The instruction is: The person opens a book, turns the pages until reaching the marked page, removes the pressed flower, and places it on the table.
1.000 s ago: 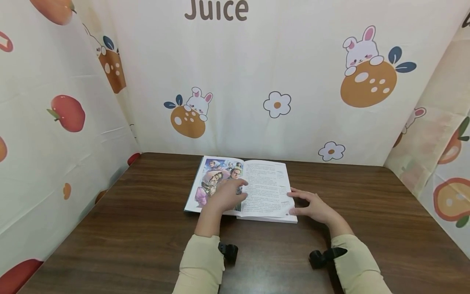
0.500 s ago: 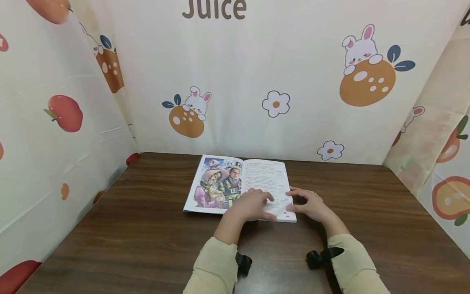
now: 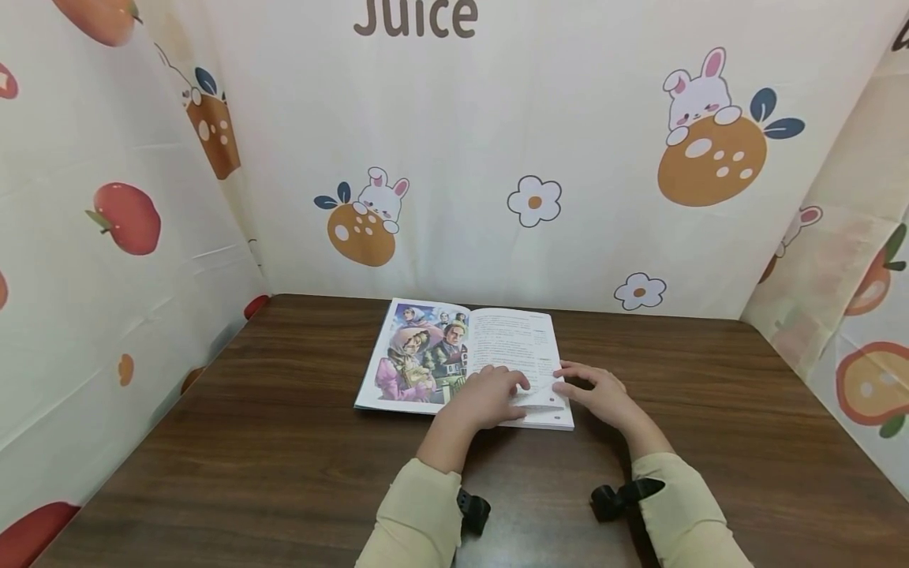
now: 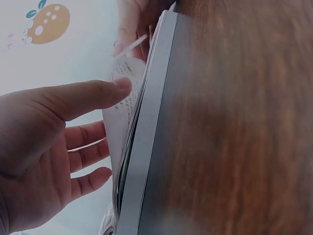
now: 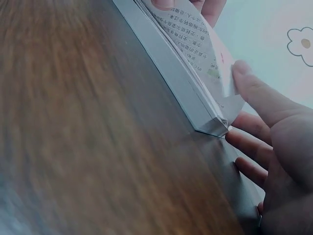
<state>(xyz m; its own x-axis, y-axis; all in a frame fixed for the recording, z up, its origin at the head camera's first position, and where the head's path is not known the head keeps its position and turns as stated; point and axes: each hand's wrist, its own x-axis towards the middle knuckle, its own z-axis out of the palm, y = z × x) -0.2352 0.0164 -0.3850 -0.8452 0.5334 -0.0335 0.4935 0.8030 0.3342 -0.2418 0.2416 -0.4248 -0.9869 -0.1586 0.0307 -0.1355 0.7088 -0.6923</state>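
An open book (image 3: 419, 355) lies on the table, with a colour illustration on its left page and printed text on its right page (image 3: 507, 339). My left hand (image 3: 486, 397) is over the lower part of the text page, its fingers loosely bent and the thumb near the lower edge. At the book's right edge, my right hand (image 3: 604, 398) pinches the lower outer corner of a page. In the right wrist view that page corner (image 5: 226, 73) is raised off the stack, with the thumb against it. Another printed page shows beneath.
The book lies near the back of the brown wooden table (image 3: 284, 457). A pale curtain (image 3: 461, 118) printed with fruit, rabbits and flowers hangs behind it and at both sides. Black camera straps sit on both wrists.
My left hand has moved right, from the illustrated page to the lower text page. The lower right page corner has lifted at my right hand, which has barely moved.
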